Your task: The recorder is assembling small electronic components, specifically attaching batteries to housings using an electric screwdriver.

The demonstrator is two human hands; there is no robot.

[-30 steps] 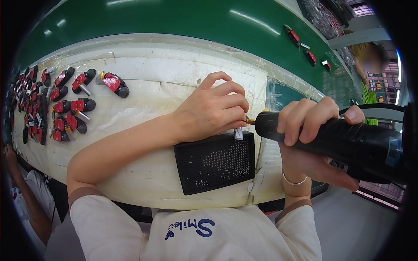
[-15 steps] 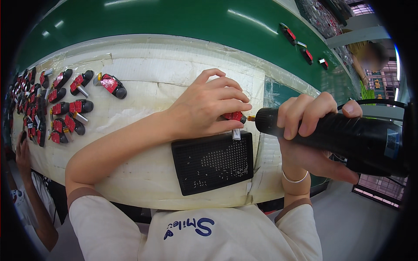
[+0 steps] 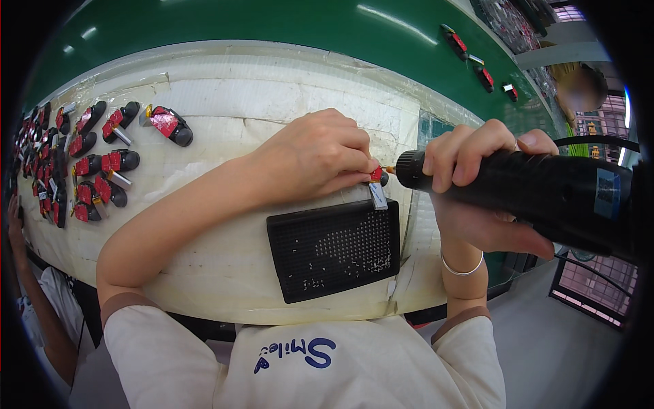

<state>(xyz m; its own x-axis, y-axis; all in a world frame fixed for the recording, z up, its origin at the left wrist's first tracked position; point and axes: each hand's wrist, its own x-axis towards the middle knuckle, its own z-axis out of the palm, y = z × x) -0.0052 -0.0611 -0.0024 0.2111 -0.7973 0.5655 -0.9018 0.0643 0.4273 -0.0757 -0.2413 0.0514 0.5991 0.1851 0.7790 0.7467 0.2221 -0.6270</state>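
Observation:
My left hand [image 3: 313, 153] is closed on a small black device with a red face [image 3: 375, 174]. Most of the device is hidden under my fingers, while its silvery tab [image 3: 379, 195] sticks out toward me, over the tray's far edge. Wrapped in my right hand [image 3: 470, 170] is a black electric screwdriver [image 3: 572, 198], lying nearly level. Its bit [image 3: 389, 169] points left and meets the device's edge or comes very close; I cannot tell which. Just below my left hand lies a black perforated tray [image 3: 286, 232] with many tiny screws, some standing in its holes.
Many similar red-and-black devices [image 3: 87, 165] crowd the left of the pale work mat [image 3: 225, 88]. A few more [image 3: 455, 42] lie on the green surface at the far right. A co-worker's arm [image 3: 41, 293] shows at the left edge. A black cable [image 3: 593, 140] runs behind the screwdriver.
My left fingers, spread over the device before, are now drawn together around it. The device has turned, and its tab shows more. The screwdriver stays close to it.

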